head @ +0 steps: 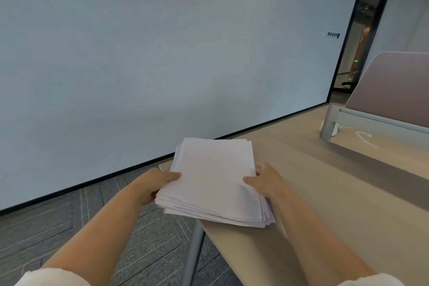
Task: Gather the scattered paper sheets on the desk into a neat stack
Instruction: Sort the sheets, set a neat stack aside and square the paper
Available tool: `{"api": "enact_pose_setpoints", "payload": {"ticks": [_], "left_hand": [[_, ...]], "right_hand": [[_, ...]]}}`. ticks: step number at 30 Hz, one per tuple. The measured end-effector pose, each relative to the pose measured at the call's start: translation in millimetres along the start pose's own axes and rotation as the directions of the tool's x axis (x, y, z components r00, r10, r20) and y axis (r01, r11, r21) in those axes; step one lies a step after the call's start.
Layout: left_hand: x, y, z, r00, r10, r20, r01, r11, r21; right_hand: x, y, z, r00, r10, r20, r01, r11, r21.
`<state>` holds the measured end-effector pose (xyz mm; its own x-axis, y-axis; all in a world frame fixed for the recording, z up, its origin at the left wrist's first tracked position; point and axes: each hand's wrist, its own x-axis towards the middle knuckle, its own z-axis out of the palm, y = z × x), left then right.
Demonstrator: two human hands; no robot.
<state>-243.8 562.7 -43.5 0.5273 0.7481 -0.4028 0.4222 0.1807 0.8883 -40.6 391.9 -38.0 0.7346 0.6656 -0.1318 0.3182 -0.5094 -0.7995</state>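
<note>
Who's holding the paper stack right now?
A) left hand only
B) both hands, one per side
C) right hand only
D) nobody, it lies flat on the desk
B: the left hand and right hand each grip a side of the paper stack, thumbs on top.

paper stack (213, 179) over desk (325, 193) corner, between hands

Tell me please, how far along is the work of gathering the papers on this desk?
Done: the sheets appear collected into one pile, which partly overhangs the left edge of the desk. In hand: the left hand and right hand grip the pile's two sides, thumbs on top. Left: the sheet edges are fanned at the near and left sides, so the pile needs squaring.
</note>
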Motion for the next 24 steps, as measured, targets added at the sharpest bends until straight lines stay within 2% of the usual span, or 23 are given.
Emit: {"api": "enact_pose_setpoints", "payload": {"ticks": [6, 9, 11, 13, 19, 24], "left_hand": [[-4.4, 7.0, -5.9, 0.951, -0.032, 0.309, 0.046, 0.998, -0.039], [-2.2, 4.2, -8.1, 0.956, -0.023, 0.293, 0.051, 0.995, -0.086], [-1.3, 3.7, -5.7, 0.974, 0.011, 0.226, 0.03, 0.984, -0.177], [-2.5, 4.3, 0.7, 0.976, 0.03, 0.216, 0.006, 0.986, -0.166], [-18.2, 23.8, 25.9, 0.938, 0.228, 0.261, -0.216, 0.974, -0.075], [-44.8, 50.1, 65.1, 0.842, 0.426, 0.332, -0.423, 0.902, -0.086]], "right_hand": [[-1.0, 5.9, -16.0, 0.997, 0.022, 0.067, -0.024, 0.999, 0.022], [-7.1, 8.1, -22.6, 0.991, 0.039, 0.126, -0.049, 0.996, 0.077], [-9.4, 11.6, -22.8, 0.996, 0.012, 0.09, -0.018, 0.998, 0.061], [-12.5, 13.6, -22.0, 0.998, -0.028, 0.054, 0.026, 0.999, 0.03], [-21.4, 24.1, -31.1, 0.998, -0.021, 0.067, 0.016, 0.997, 0.076], [-34.1, 48.8, -64.0, 0.999, 0.047, 0.019, -0.049, 0.991, 0.123]]}}
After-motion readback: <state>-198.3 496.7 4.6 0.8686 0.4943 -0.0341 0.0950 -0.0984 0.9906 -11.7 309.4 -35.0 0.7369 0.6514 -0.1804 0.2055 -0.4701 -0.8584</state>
